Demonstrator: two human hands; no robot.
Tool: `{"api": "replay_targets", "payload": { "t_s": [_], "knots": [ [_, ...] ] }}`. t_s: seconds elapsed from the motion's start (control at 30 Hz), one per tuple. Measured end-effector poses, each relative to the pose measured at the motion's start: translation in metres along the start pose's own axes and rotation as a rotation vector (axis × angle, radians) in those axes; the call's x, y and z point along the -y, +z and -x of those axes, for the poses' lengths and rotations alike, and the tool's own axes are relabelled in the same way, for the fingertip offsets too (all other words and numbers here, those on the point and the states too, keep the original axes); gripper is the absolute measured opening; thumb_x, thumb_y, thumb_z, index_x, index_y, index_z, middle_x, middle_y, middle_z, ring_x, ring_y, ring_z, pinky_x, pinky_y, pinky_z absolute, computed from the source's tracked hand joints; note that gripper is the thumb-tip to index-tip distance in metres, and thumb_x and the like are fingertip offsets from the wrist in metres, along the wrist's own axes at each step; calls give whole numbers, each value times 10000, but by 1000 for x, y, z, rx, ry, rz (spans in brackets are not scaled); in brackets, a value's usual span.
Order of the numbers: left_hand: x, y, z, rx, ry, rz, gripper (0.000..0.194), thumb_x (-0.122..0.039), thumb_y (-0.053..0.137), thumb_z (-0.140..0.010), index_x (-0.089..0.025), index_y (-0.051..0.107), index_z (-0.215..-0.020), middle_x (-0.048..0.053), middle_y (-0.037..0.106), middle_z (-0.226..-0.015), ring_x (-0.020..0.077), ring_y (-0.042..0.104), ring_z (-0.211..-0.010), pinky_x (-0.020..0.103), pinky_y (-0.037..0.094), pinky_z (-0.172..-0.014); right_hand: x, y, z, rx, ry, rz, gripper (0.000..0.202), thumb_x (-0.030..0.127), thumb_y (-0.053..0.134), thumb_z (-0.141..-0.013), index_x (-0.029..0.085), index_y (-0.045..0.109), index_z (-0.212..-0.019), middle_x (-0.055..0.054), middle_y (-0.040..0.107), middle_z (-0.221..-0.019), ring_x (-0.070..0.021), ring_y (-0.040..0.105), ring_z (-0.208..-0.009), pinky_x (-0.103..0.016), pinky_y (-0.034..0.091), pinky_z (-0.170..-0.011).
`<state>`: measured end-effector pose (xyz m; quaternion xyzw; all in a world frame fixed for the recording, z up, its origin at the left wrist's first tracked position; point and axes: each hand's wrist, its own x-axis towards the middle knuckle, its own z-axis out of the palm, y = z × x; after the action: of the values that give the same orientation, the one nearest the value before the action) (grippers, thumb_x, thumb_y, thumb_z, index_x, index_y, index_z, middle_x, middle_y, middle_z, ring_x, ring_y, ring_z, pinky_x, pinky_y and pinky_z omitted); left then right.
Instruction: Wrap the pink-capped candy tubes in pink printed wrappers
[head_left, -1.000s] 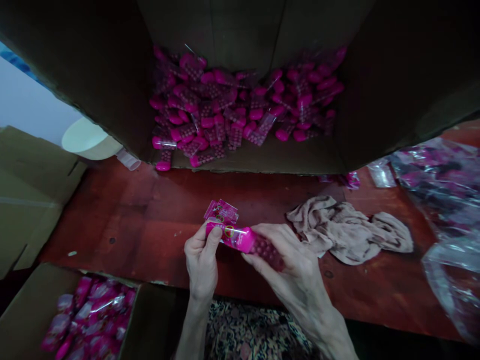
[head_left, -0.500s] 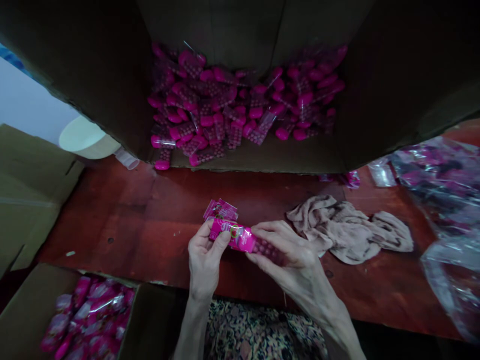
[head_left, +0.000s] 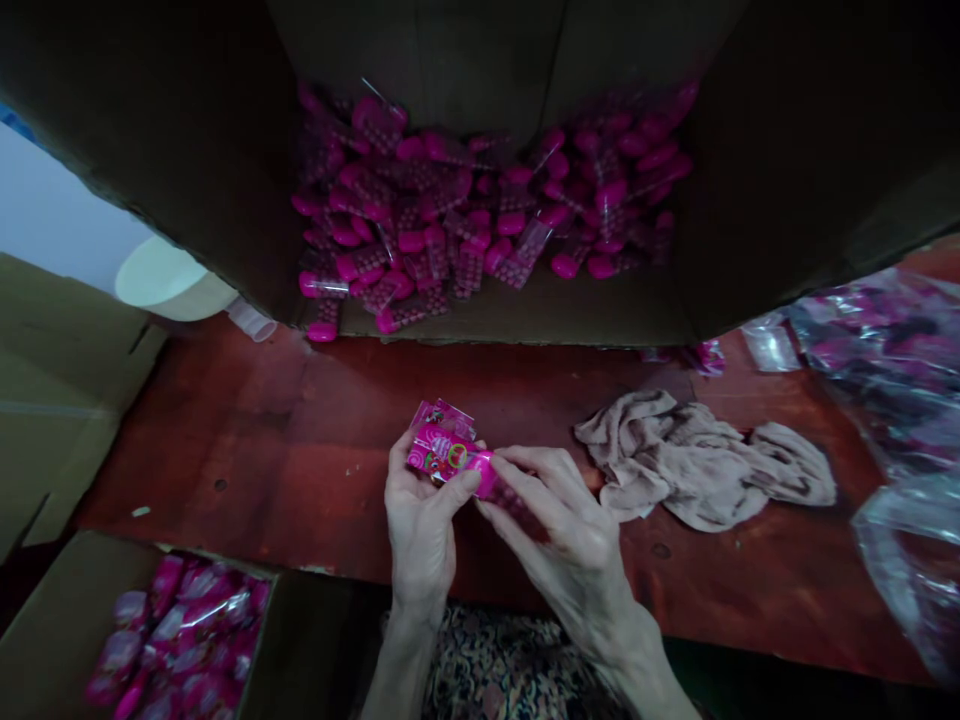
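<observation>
Between my hands is a small clear candy bottle (head_left: 519,507) with pink balls inside, lying on its side. A bright pink printed plastic sleeve (head_left: 442,450) sits around its left end, covering the cap. My left hand (head_left: 424,525) grips the sleeve, its thumb pressed on the front near the sleeve's right edge. My right hand (head_left: 581,535) is closed round the clear body, its fingertips touching the pink end. Just behind my left fingers shows a small bunch of flat pink printed sleeves (head_left: 454,416); whether they are held or lie on the table I cannot tell.
A large carton (head_left: 600,322) at the back holds many pink-capped bottles (head_left: 465,230). Lower left, another box (head_left: 52,610) contains sleeved bottles (head_left: 191,630). A crumpled cloth (head_left: 675,460) lies right of my hands, with plastic bags (head_left: 892,370) beyond. A pale bowl (head_left: 169,280) stands left.
Both hands have shifted slightly; the bottle is now tilted down to the right and turned, showing more of the sleeve's print. My right hand has moved a little left along the bottle.
</observation>
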<state>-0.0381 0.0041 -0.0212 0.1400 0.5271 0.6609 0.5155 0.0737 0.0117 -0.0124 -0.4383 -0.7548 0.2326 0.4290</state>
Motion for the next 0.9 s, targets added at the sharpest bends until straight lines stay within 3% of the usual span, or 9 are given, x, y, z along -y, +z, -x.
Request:
{"api": "replay_targets", "payload": {
  "t_s": [0.17, 0.27, 0.4, 0.57, 0.67, 0.77, 0.83, 0.9],
  "knots": [
    [-2, -1, 2, 57, 30, -34, 558, -80, 745, -578, -230, 521, -1067, 54, 689, -962, 192, 669, -841, 304, 515, -770, -1, 0, 3, -49, 95, -81, 306, 101, 630, -760, 227, 627, -1039, -62, 630, -931, -194, 595, -837, -357, 539, -684],
    [0, -2, 1, 83, -55, 32, 519, -108, 753, -560, -211, 569, -1033, 75, 673, -1024, 230, 655, -896, 342, 511, -792, -2, -1, 5, -45, 159, -173, 307, 120, 659, -746, 251, 637, -1022, -39, 624, -940, -176, 608, -831, -324, 546, -667],
    [4, 0, 0, 111, -194, 120, 312, -199, 744, -593, -161, 654, -890, 81, 703, -895, 235, 658, -848, 357, 505, -779, 2, 2, 6, -116, 117, -123, 368, 61, 642, -743, 253, 629, -1057, -45, 622, -972, -183, 595, -884, -340, 538, -737],
    [10, 2, 3, 87, -202, 126, 191, -275, 757, -590, -144, 682, -708, 47, 691, -679, 186, 646, -695, 325, 501, -724, 6, 12, 9, -172, 90, -90, 404, 14, 575, -774, 256, 612, -1095, -61, 614, -995, -194, 583, -921, -354, 528, -774],
    [9, 1, 1, 30, -204, 101, 172, -245, 777, -562, -149, 679, -665, 14, 669, -618, 135, 608, -590, 278, 491, -663, 2, 14, 12, -114, 179, -159, 379, 66, 595, -780, 258, 599, -1107, -63, 604, -1011, -194, 589, -927, -340, 533, -775],
    [7, 0, -3, 1, -166, 91, 186, -265, 785, -547, -148, 680, -648, 10, 663, -593, 121, 583, -550, 264, 482, -621, -5, 12, 16, -72, 375, -235, 469, 191, 607, -800, 228, 471, -1247, -82, 611, -1040, -200, 609, -909, -336, 541, -746],
    [6, -1, -5, 4, -112, 84, 181, -255, 790, -536, -152, 679, -634, 11, 664, -588, 123, 583, -552, 263, 481, -616, -8, 9, 17, -2, 464, -243, 348, 242, 527, -858, 190, 492, -1200, -61, 646, -889, -167, 627, -747, -282, 535, -634],
    [6, -1, -5, 8, -77, 77, 167, -214, 795, -524, -158, 678, -629, 8, 670, -596, 122, 585, -559, 255, 479, -610, -6, 8, 17, 99, 473, -227, 186, 251, 432, -909, 179, 578, -998, -7, 617, -671, -123, 576, -554, -220, 478, -508]
  ]
}}
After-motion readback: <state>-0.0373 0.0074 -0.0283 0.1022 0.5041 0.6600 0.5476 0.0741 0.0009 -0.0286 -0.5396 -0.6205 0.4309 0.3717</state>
